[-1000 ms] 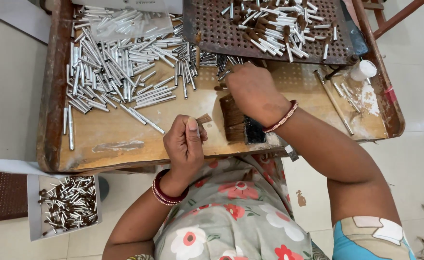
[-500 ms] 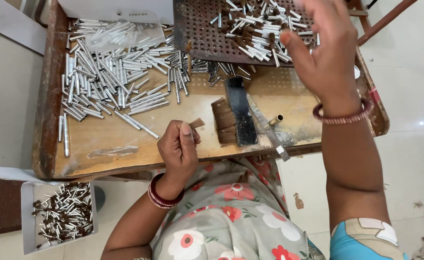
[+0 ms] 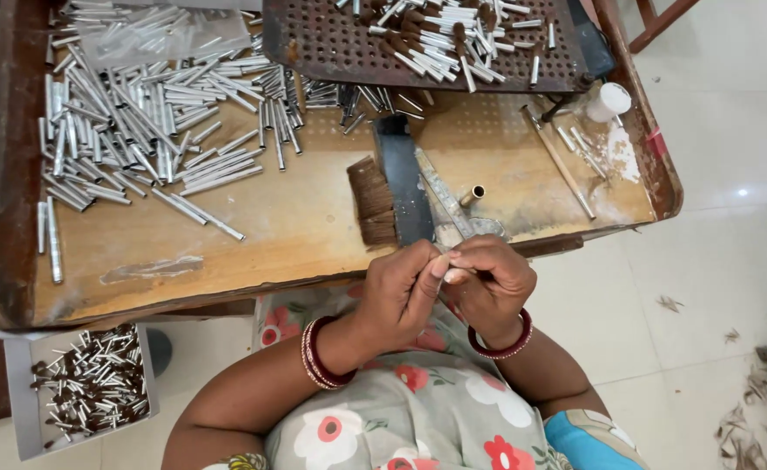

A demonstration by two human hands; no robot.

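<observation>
The person is sitting at a wooden tray and holding both hands together just past its near edge. The left hand and the right hand are touching, fingertips to fingertips. They are pinching 1 small pale tube between them, and only its tip is showing. The fingers of both hands are curled in tight around it.

A big heap of silver tubes is lying at the far left corner of the tray. A dark plate with holes is sitting at the far edge, with more tubes on top. A black brush is lying near the middle, close to the near edge. A grey box of finished pieces is sitting down by the person's left side.

I think a job this small is going best with a soft, steady pinch and the hands kept close over the tray, so that a dropped piece is landing on wood.
</observation>
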